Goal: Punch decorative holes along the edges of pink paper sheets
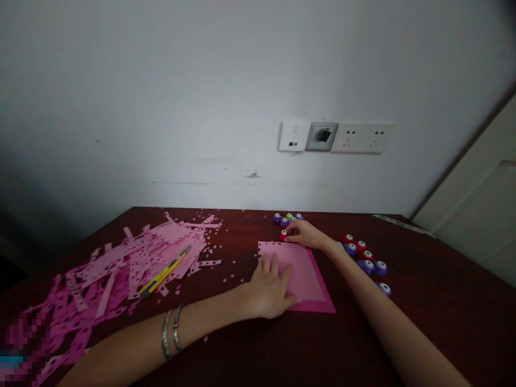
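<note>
Our bare forearms (209, 314) lead to our left hand (269, 290), spread wide on a pale-pink rectangular paper sheet (308, 277); our right hand (307, 234) pinches a rounded red plastic punch (282, 235) at its far edge.

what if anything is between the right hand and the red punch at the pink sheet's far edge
Nothing visible: the right hand has its fingers at the red punch. The purple punches sit beyond it, and the left hand lies on the pink sheet, nearer the wearer.
</note>
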`<state>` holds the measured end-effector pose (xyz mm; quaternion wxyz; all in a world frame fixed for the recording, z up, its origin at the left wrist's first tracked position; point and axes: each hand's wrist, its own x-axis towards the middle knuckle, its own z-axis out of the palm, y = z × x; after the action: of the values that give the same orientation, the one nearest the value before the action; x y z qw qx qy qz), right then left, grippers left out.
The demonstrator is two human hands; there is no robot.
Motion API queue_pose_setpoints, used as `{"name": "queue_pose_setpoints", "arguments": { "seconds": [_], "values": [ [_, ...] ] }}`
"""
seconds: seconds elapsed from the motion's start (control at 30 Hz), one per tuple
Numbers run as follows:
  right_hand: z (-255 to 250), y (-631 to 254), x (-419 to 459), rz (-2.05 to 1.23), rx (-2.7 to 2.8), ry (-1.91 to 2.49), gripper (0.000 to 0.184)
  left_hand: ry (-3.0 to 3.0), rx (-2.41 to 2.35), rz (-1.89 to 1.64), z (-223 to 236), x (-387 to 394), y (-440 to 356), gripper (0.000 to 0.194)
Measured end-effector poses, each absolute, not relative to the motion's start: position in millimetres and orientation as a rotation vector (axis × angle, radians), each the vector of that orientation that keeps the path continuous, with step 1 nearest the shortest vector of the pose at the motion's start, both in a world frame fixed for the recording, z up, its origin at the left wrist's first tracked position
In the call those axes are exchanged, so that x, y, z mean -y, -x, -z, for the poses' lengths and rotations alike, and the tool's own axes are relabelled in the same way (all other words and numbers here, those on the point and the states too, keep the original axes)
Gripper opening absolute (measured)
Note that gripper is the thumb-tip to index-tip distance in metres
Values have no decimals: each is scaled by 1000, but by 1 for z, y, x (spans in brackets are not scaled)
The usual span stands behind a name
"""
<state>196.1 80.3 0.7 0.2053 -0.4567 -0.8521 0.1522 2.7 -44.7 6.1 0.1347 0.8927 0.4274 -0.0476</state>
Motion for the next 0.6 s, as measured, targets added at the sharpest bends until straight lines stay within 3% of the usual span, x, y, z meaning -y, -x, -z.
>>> {"name": "queue_pose_setpoints", "arguments": {
  "seconds": [0.33, 0.6],
  "values": [
    [0, -219, -72, -494, 2226, 1432, 26, -2616, -1116, 139, -11, 53, -2, 81],
    [-2, -239, -71, -831, 2061, 1583, 28, -2626, -1086, 151, -8, 55, -1, 71]
  ]
}}
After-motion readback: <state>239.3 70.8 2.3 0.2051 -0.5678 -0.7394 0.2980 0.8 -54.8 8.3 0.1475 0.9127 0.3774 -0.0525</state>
